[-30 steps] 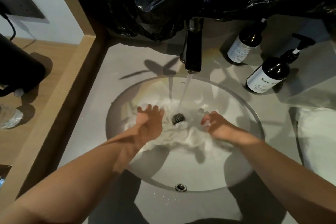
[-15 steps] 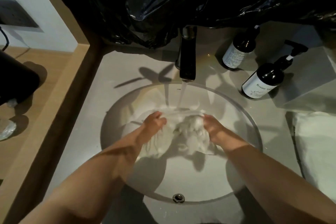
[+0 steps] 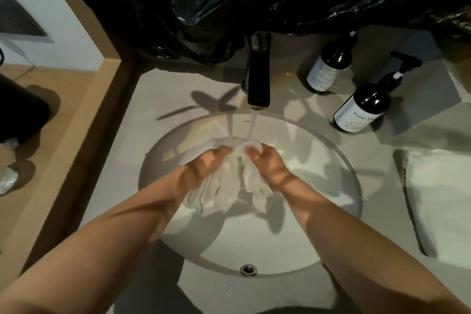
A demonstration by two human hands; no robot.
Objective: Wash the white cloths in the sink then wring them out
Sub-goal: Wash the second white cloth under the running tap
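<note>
Two hands bunching a white cloth (image 3: 229, 181) under running water.
Left hand (image 3: 204, 163) and right hand (image 3: 267, 163) both grip it; faucet (image 3: 258, 76) at 12 o'clock of sink (image 3: 339, 211).

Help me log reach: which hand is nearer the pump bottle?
Right. The right hand is left of the pump bottle, over the sink; the left hand lies farther left, beyond the cloth.

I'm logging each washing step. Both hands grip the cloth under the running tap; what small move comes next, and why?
Probably rub the white cloth between left hand and right hand: both grip its bunched top under the running tap, while the rest hangs below.
</note>
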